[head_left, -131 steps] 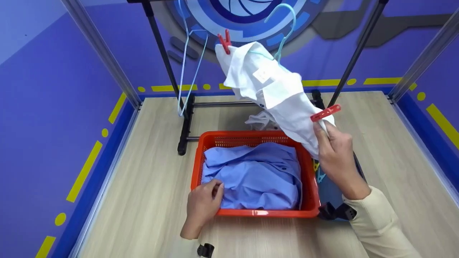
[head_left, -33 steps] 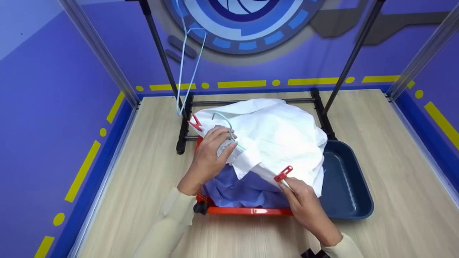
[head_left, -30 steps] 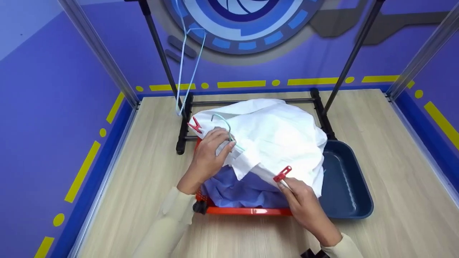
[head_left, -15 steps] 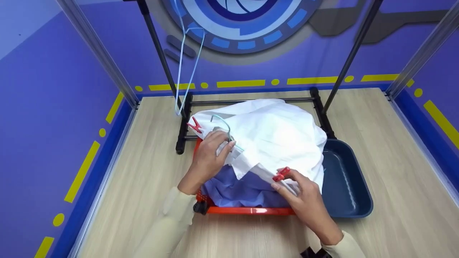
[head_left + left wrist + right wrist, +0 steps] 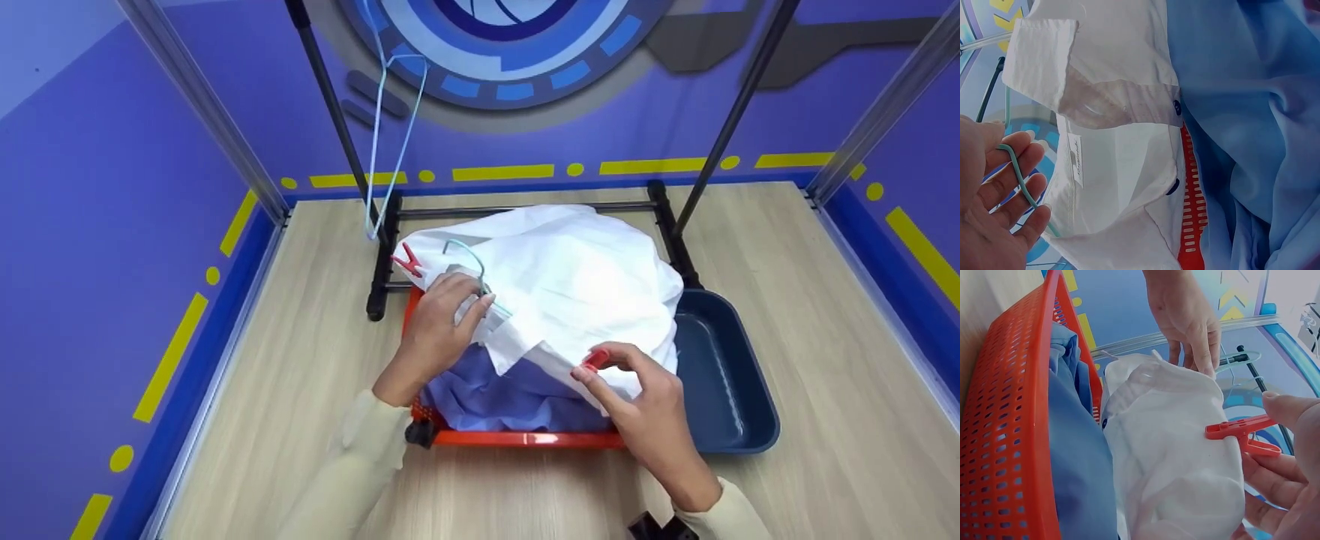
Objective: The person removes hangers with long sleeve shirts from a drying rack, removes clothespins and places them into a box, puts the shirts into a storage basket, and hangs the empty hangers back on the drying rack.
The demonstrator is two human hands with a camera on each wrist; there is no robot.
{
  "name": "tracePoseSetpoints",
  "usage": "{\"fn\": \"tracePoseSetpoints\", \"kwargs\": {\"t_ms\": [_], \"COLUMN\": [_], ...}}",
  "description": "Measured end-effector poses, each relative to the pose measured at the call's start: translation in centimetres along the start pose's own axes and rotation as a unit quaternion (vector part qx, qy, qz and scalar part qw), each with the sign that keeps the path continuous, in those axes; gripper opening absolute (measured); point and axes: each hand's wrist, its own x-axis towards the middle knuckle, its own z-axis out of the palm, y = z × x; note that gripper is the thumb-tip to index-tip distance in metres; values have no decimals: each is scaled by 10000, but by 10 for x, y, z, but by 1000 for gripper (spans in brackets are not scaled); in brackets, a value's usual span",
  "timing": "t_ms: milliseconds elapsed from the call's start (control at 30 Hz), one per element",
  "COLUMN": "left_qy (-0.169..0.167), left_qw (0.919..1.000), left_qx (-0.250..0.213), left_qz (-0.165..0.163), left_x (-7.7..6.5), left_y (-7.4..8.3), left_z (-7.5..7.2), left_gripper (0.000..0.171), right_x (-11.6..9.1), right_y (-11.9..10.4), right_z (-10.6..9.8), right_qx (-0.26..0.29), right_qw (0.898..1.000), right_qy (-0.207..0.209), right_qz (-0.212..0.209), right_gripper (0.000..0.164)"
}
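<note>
A white shirt (image 5: pixel 570 262) on a light-green hanger (image 5: pixel 1019 171) lies over the red basket (image 5: pixel 525 439) and covers its back part. My left hand (image 5: pixel 439 322) grips the hanger below its hook, beside the collar. At the near shoulder, my right hand (image 5: pixel 649 405) pinches a red clothespin (image 5: pixel 596 360) between thumb and fingers; in the right wrist view the pin's jaws still bite the white cloth. A second red clothespin (image 5: pixel 407 260) sits on the far-left shoulder. Under the white shirt, a blue garment (image 5: pixel 517 401) fills the basket's front.
To the right of the basket stands a dark blue bin (image 5: pixel 739 420), partly covered by the shirt. Behind is a black rack (image 5: pixel 377 296), with a pale blue hanger (image 5: pixel 375 150) hanging at its left side. Blue panels wall in the wooden surface.
The white shirt, earlier held up by my right hand, came down onto the basket. My left hand moved from the blue garment to the hanger. My right fingers shifted from the shoulder to the clothespin.
</note>
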Motion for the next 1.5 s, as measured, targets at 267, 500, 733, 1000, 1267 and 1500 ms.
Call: {"fn": "tracePoseSetpoints", "kwargs": {"t_ms": [267, 500, 733, 1000, 1267, 1500], "left_qy": [114, 142, 113, 70, 150, 102], "left_qw": [9998, 9998, 9998, 9999, 9997, 9997], "left_qx": [-1, -66, -61, 14, -55, -104], "left_qz": [135, 128, 128, 121, 209, 189], "left_x": [0, 0, -1, -3, -4, -4], "left_y": [-1, -2, -3, -5, -6, -6], "left_z": [1, 2, 3, 5, 6, 6], "left_gripper": [16, 16, 17, 18, 17, 16], "right_x": [0, 1, 2, 5, 7, 9], "right_y": [-1, -1, 0, -1, -14, -3], "right_z": [0, -1, 2, 0, -19, -29], "right_qx": [117, 197, 319, 617, 616, 504], "right_qw": [9999, 9996, 9981, 9947, 9968, 9972], "right_qy": [50, 71, 378, 529, 463, 558], "right_qz": [-56, -207, -379, -638, -234, -21], "right_gripper": [19, 19, 20, 21, 12, 11]}}
